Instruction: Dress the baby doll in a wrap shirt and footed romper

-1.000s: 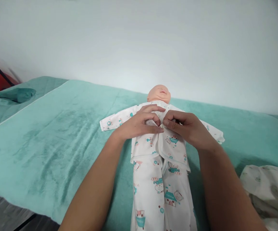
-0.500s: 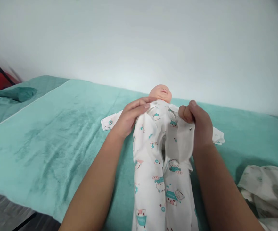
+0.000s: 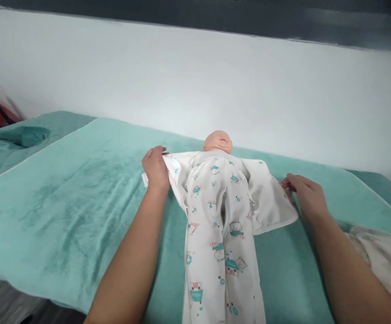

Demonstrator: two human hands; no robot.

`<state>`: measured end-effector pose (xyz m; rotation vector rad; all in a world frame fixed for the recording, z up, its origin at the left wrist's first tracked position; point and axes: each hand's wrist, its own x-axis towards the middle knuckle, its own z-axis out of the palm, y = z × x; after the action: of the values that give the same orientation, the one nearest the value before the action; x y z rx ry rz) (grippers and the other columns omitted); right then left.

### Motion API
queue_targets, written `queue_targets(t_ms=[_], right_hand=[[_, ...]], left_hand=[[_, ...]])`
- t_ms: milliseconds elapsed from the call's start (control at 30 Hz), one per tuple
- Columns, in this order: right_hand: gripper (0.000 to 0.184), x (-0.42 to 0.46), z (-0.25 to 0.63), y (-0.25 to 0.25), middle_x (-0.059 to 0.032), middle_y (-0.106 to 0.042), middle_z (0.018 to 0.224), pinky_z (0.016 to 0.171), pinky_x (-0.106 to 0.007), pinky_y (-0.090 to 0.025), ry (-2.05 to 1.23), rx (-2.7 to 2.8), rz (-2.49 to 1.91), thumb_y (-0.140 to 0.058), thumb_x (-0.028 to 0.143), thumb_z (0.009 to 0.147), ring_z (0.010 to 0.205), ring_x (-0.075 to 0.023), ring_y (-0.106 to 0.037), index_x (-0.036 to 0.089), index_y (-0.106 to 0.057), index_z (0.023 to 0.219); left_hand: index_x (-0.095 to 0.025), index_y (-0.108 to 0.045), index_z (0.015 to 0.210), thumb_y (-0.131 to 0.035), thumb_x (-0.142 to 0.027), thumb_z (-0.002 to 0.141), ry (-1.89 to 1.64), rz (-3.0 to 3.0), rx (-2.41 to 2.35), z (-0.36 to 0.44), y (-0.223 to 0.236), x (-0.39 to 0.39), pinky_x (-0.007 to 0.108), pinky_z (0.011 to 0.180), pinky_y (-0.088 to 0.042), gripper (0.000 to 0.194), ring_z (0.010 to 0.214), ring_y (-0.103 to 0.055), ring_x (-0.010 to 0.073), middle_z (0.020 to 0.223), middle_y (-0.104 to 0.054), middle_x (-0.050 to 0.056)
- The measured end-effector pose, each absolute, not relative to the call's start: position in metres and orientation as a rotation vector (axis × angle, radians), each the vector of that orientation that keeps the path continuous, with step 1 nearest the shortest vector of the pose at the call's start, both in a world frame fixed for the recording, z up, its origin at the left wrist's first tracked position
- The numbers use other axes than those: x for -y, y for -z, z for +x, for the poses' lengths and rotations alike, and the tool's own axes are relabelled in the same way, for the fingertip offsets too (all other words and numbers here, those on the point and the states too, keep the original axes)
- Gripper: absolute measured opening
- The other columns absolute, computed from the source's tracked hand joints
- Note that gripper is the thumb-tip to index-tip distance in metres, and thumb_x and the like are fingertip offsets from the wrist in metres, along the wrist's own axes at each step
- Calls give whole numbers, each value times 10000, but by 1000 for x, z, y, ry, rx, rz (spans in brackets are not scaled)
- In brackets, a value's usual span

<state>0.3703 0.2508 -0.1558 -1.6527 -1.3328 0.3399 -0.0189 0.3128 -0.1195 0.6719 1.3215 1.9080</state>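
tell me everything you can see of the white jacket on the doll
The white jacket lies open on the doll, its flaps spread to either side of the printed trousers. It looks like soft cloth, mostly pale and plain inside, with teal print near the left hand. That hand grips one flap's edge; the right hand is at the other's, its hold unclear. That second flap spreads over the green cover.

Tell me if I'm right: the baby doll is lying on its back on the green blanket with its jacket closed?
Not closed: the head view shows the jacket spread open. The baby doll is lying on its back on the green blanket.
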Motion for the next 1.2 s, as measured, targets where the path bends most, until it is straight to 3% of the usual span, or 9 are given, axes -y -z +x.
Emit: queue_targets(t_ms=[100, 200, 333, 467, 567, 733, 867, 1033, 1200], right_hand=[[171, -243, 358, 145, -90, -727, 949, 711, -382, -405, -255, 1240, -1731, -642, 434, 851, 857, -247, -614, 305, -744, 803], [177, -246, 299, 123, -52, -718, 961, 792, -374, -453, -227, 1418, -1516, -621, 391, 866, 901, -231, -638, 248, -717, 903], [175, -278, 204, 93, -37, -721, 1025, 857, -376, -474, -389, 1817, -1316, -569, 352, 888, 965, -222, -645, 235, -684, 948], [259, -322, 150, 84, -110, -695, 1165, 908, -426, -449, -285, 2360, -1483, -537, 335, 879, 1086, -294, -607, 200, -684, 1043], [389, -341, 149, 85, -139, -631, 1312, 970, -463, -421, -220, 2622, -1503, -530, 312, 855, 1189, -337, -554, 178, -643, 1202], [532, -347, 172, 83, -92, -548, 1451, 1021, -425, -416, -338, 2617, -1534, -547, 326, 832, 1294, -312, -505, 211, -556, 1351], [416, -357, 154, 83, -89, -629, 1327, 849, -385, -473, -326, 2711, -1534, -578, 364, 826, 1149, -313, -603, 253, -649, 1220], [307, -371, 123, 88, -86, -723, 1039, 643, -332, -437, -323, 2836, -1552, -685, 428, 774, 827, -258, -665, 266, -710, 1034], [446, -368, 145, 77, -52, -676, 1230, 745, -355, -469, -213, 2825, -1518, -571, 458, 860, 1017, -285, -653, 340, -632, 1285]], left_hand=[[-206, -512, 651, -586, -332, 830, -1945, 747, -1403, -20, 123, -315, 279, 740, -490, 232, 779, -621, 166, 688, -571, -5], [-220, -614, 821, -514, -383, 897, -1944, 1061, -1344, -17, 126, -316, 294, 834, -510, 206, 948, -642, 178, 925, -669, 29], [-220, -674, 1089, -509, -361, 920, -1420, 1873, -1396, -8, 137, -317, 380, 1030, -446, 276, 1160, -602, 229, 1228, -672, 83], [-213, -606, 1290, -436, -370, 968, -844, 2287, -1767, -8, 147, -318, 501, 1035, -403, 396, 1183, -587, 318, 1242, -669, 140], [-213, -651, 1179, -370, -286, 971, -642, 2265, -1925, -17, 145, -321, 451, 926, -454, 357, 1058, -643, 308, 1108, -707, 138], [-218, -676, 1009, -350, -269, 961, -672, 2071, -2077, -29, 143, -326, 371, 774, -471, 334, 964, -678, 290, 1032, -734, 128], [-221, -674, 941, -354, -266, 953, -705, 2058, -2036, -29, 146, -326, 357, 734, -460, 323, 933, -683, 287, 995, -742, 122], [-217, -693, 929, -354, -259, 938, -710, 2029, -2016, -28, 144, -326, 346, 733, -457, 342, 929, -677, 279, 986, -745, 120], [-233, -729, 1037, -363, -277, 930, -776, 1885, -1947, -36, 137, -325, 327, 802, -468, 384, 1022, -664, 262, 1099, -749, 89]])
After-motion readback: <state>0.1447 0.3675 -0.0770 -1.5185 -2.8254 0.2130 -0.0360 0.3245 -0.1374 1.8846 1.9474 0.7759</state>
